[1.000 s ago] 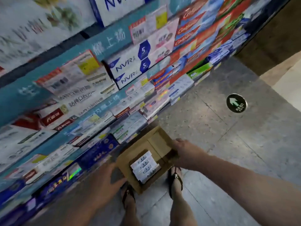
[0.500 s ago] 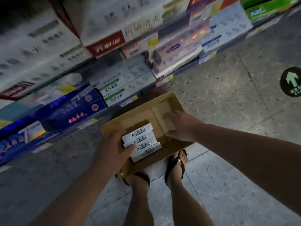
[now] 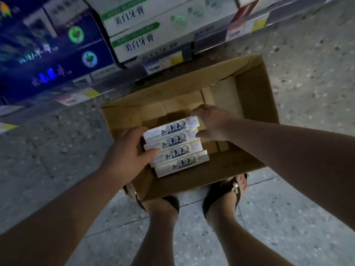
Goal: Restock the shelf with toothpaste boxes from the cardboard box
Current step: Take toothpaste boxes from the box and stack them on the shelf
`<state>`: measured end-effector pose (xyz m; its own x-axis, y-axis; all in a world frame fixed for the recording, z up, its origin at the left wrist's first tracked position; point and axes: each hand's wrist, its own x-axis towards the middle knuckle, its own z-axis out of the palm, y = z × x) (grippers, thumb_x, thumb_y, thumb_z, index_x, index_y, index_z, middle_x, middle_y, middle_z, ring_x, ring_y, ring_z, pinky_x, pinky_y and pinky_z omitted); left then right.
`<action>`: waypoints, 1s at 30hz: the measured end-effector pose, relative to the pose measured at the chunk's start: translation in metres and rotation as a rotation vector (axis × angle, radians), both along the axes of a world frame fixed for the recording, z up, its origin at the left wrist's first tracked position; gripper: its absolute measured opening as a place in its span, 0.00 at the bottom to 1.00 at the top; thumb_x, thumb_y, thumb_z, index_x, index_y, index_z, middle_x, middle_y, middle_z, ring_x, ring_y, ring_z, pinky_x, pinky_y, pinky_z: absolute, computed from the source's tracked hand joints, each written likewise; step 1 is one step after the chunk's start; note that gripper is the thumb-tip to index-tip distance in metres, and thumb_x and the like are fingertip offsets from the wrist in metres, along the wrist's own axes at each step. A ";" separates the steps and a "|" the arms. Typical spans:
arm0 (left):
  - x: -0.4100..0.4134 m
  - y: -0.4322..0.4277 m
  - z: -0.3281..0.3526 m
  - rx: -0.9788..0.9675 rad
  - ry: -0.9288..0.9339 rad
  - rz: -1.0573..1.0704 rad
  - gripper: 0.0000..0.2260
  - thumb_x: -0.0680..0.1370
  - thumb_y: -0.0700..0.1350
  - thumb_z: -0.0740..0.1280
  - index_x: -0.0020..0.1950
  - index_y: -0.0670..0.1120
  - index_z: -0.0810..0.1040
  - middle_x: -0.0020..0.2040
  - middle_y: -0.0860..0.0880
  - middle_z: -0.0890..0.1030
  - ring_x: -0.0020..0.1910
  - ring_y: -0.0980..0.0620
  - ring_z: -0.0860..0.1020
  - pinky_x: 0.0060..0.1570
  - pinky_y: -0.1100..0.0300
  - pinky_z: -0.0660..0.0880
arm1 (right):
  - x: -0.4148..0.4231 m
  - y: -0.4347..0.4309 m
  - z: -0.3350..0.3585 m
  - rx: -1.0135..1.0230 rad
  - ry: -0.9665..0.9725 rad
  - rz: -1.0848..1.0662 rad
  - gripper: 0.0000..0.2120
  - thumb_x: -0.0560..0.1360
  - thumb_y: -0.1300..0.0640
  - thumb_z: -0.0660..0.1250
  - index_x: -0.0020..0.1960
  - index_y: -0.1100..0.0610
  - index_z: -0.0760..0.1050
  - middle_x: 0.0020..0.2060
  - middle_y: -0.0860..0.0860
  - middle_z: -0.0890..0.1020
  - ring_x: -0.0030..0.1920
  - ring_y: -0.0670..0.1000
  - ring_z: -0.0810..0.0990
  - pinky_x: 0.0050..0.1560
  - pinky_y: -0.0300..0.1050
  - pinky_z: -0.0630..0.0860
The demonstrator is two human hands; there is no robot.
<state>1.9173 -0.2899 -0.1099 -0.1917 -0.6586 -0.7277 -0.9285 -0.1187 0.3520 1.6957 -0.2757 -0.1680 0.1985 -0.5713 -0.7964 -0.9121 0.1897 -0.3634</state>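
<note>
From the head view, four toothpaste boxes (image 3: 175,146), each marked with a large "3", lie stacked inside the open cardboard box (image 3: 253,104) on the floor. The left hand (image 3: 128,154) and right hand (image 3: 211,123) clasp the stack's ends. Shelf cartons (image 3: 146,41) read "美白牙膏".

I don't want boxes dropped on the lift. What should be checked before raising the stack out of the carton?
1. Left hand on the stack's left end: ok.
2. Right hand on the right end: ok, upper boxes only.
3. Toothpaste boxes aligned: not ok, lower ones sit offset.
4. Cardboard box open above: ok.
5. Grip on lowest box: cannot tell.
</note>
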 end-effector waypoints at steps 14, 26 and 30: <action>0.024 0.003 -0.059 -0.030 0.066 0.073 0.26 0.71 0.48 0.72 0.67 0.50 0.68 0.63 0.47 0.72 0.57 0.55 0.73 0.55 0.58 0.70 | 0.022 0.005 -0.080 -0.042 0.000 -0.035 0.40 0.67 0.46 0.72 0.73 0.52 0.57 0.70 0.51 0.65 0.70 0.55 0.60 0.65 0.51 0.65; 0.004 0.009 -0.076 0.123 -0.015 -0.073 0.32 0.70 0.48 0.72 0.71 0.50 0.62 0.70 0.47 0.65 0.67 0.47 0.68 0.66 0.51 0.68 | -0.053 0.041 -0.014 -0.155 -0.098 -0.588 0.27 0.69 0.58 0.72 0.66 0.55 0.68 0.55 0.50 0.73 0.53 0.47 0.72 0.51 0.41 0.68; -0.005 0.013 -0.103 0.191 -0.095 -0.209 0.38 0.69 0.49 0.73 0.73 0.50 0.56 0.73 0.47 0.60 0.71 0.46 0.62 0.69 0.48 0.64 | -0.063 0.057 -0.009 -0.174 -0.080 -0.672 0.26 0.68 0.59 0.73 0.64 0.56 0.70 0.52 0.47 0.71 0.52 0.45 0.71 0.50 0.38 0.67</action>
<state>1.9121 -0.2769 -0.2133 -0.2343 -0.4612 -0.8558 -0.9673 0.0231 0.2524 1.6323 -0.2186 -0.1769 -0.1883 -0.7087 -0.6799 -0.5869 0.6362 -0.5007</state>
